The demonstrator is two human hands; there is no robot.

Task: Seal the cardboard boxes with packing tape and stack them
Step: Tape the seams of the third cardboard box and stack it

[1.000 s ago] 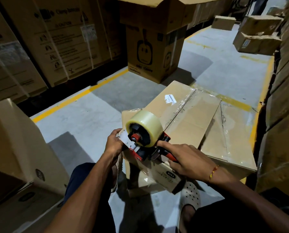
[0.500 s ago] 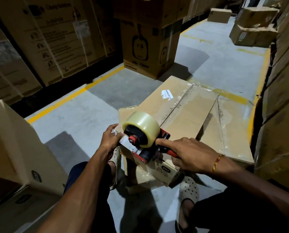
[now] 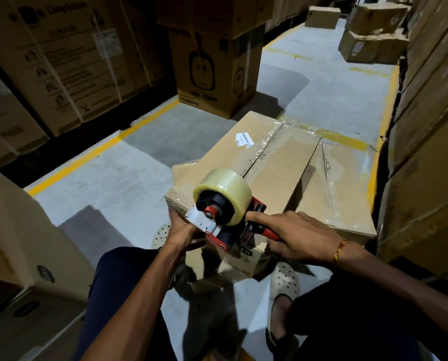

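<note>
A flat cardboard box [image 3: 274,162] lies on the floor in front of me, with clear tape along its centre seam and a white label near the far end. A red and black tape dispenser [image 3: 225,212] with a roll of clear tape sits at the box's near edge. My right hand [image 3: 293,235] grips its red handle, index finger stretched along the top. My left hand [image 3: 183,230] presses against the near left side of the box, just under the dispenser's metal blade. A second taped box [image 3: 345,183] lies against the first on its right.
Tall stacks of printed cartons [image 3: 61,61] line the left, and another stack [image 3: 431,126] rises close on the right. A printed box [image 3: 215,74] stands beyond the taped one. Loose boxes [image 3: 371,45] sit far right. An open carton [image 3: 22,256] is at my left knee. Yellow floor lines [image 3: 100,149] mark the lane.
The dispenser and both hands stayed at the box's near edge; my left hand slid a little lower down the box side. The view shifted slightly.
</note>
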